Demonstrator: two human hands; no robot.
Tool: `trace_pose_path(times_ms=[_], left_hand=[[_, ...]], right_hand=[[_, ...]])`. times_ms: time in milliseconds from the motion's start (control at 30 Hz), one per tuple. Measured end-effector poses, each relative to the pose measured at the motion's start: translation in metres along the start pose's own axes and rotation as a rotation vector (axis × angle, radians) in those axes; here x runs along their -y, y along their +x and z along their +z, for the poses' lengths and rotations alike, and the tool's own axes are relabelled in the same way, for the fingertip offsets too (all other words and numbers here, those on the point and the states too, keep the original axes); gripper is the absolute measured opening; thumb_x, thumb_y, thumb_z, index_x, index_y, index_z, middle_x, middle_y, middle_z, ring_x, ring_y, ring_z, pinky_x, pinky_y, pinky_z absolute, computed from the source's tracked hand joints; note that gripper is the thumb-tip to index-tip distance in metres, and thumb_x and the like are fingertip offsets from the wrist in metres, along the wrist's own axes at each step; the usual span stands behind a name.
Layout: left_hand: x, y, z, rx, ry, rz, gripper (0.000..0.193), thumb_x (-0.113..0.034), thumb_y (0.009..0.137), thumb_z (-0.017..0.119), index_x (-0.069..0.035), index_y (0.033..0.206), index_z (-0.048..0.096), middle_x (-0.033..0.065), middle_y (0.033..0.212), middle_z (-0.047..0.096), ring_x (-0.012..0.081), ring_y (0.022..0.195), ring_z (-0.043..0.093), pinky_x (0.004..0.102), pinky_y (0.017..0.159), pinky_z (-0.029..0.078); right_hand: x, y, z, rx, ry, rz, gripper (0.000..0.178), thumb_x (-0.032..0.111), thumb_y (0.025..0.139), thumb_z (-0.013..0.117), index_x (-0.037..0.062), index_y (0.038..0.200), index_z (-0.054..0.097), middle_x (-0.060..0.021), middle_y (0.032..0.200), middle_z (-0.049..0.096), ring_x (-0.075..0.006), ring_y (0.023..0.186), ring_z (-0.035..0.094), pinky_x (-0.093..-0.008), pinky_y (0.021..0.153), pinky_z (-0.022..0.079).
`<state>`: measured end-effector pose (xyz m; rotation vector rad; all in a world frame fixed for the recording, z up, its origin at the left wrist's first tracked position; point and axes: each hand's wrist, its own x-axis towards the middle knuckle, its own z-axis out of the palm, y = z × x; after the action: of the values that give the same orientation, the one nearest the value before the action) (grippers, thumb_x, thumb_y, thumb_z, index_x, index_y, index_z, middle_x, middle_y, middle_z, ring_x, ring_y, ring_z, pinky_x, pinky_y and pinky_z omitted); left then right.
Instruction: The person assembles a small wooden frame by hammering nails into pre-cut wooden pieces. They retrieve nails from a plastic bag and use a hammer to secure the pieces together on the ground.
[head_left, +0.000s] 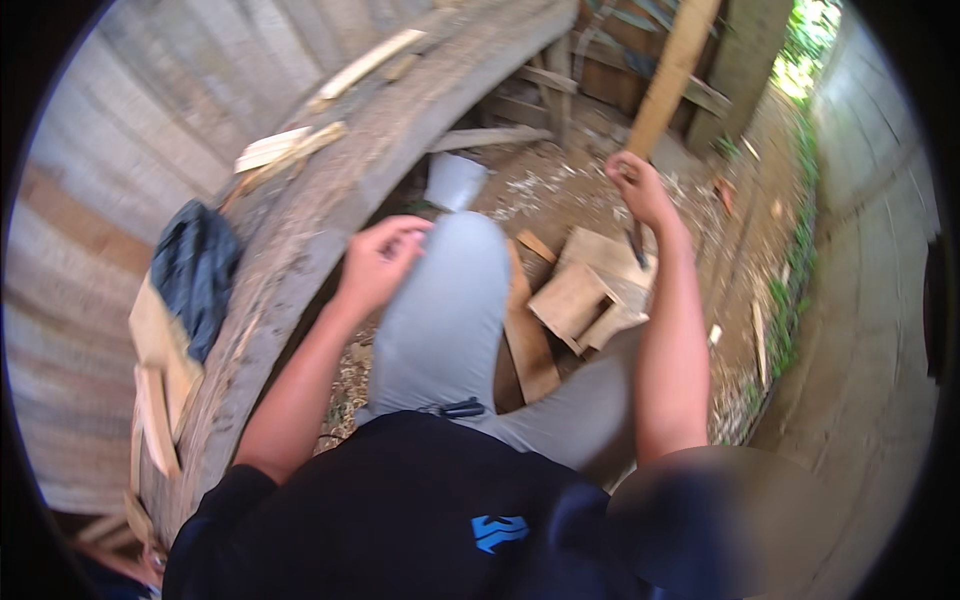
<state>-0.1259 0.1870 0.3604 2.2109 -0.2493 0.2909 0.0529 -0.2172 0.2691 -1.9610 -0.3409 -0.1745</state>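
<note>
The right hand [640, 185] curls at a straight wooden plank [675, 75], near the far edge of the earthen floor [592, 200]; the left hand [378, 262] half-curls beside a cloth-covered knee [465, 245]. Whether fingers [405, 224] grip is unclear.

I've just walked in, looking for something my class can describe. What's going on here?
A seated person has the left hand beside the left knee, fingers curled. The right hand reaches out at the lower end of a long wooden plank; whether it grips anything is unclear. A small boxlike wooden piece sits on the ground between the legs.
</note>
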Motion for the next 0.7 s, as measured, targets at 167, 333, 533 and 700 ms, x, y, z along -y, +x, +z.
trace_pose_path(times_ms=[167,333,533,700], left_hand=[[0.0,0.023,0.023,-0.092,-0.138,0.036,0.015,-0.007,0.099,0.064,-0.006,0.11,0.074,-0.0016,0.074,0.066,0.0019,0.063,0.056,0.0193,0.056,0.044],[-0.008,0.014,0.06,0.028,-0.071,0.075,0.016,-0.008,0.097,0.064,-0.009,0.109,0.075,-0.0006,0.076,0.069,0.0065,0.066,0.062,0.0227,0.059,0.049],[0.009,0.015,0.206,0.801,0.243,-0.154,0.087,-0.045,0.082,0.077,-0.015,0.153,0.037,0.0229,0.148,0.046,0.0366,0.128,0.051,0.0455,0.105,0.044],[0.034,0.01,0.292,0.784,0.379,-0.457,0.133,-0.049,0.067,0.089,-0.014,0.164,0.003,0.0281,0.165,0.013,0.0452,0.152,0.016,0.0536,0.122,0.021]], right_hand=[[-0.039,-0.009,-0.035,-0.002,-0.038,0.26,0.023,0.026,0.097,0.074,0.003,0.1,0.071,-0.0049,0.084,0.07,-0.014,0.082,0.064,-0.0331,0.077,0.051],[-0.05,-0.017,-0.037,-0.344,-0.036,0.309,0.031,0.035,0.093,0.078,0.0036,0.096,0.076,-0.004,0.078,0.071,-0.0124,0.076,0.063,-0.0316,0.071,0.05],[-0.081,-0.048,-0.054,-0.75,0.551,0.694,0.022,0.034,0.103,0.065,0.0132,0.11,0.06,-0.0021,0.094,0.069,-0.0178,0.084,0.067,-0.0416,0.069,0.057],[-0.118,-0.108,-0.011,-1.008,0.707,0.759,0.034,0.032,0.101,0.068,0.0075,0.12,0.054,-0.0104,0.103,0.064,-0.0251,0.083,0.068,-0.0444,0.062,0.062]])
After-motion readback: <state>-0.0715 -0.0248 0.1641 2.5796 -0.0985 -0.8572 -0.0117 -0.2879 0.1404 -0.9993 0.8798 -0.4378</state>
